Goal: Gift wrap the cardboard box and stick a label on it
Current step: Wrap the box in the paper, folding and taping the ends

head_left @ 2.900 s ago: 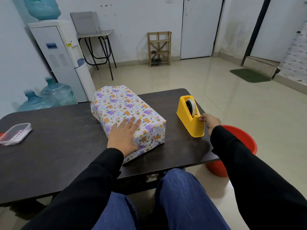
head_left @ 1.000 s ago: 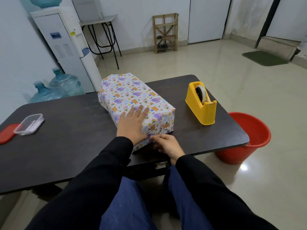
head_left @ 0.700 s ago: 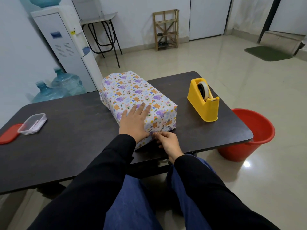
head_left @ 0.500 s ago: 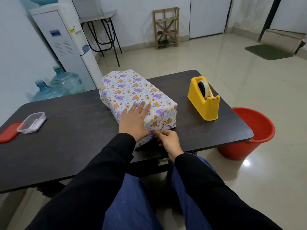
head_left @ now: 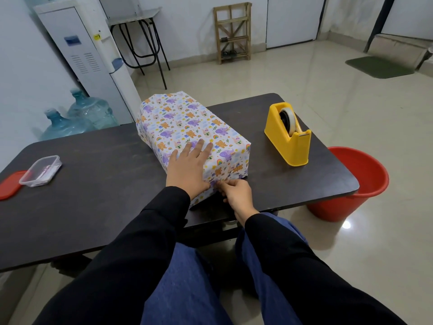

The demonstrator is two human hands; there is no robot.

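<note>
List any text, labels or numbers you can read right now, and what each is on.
None readable.
Water dispenser: blue panel and yellow sticker, both too blurred to read.
Wrapped box: cartoon animal pattern only, no words, no label visible.
Tape dispenser: no visible markings.

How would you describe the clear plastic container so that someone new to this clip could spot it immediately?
Start at the dark table and go to its left end, well away from the wrapped box. There lies a small clear plastic container, low and rectangular with rounded corners. A flat red lid lies beside it toward the table's edge; it is the only see-through item on the tabletop.
</note>
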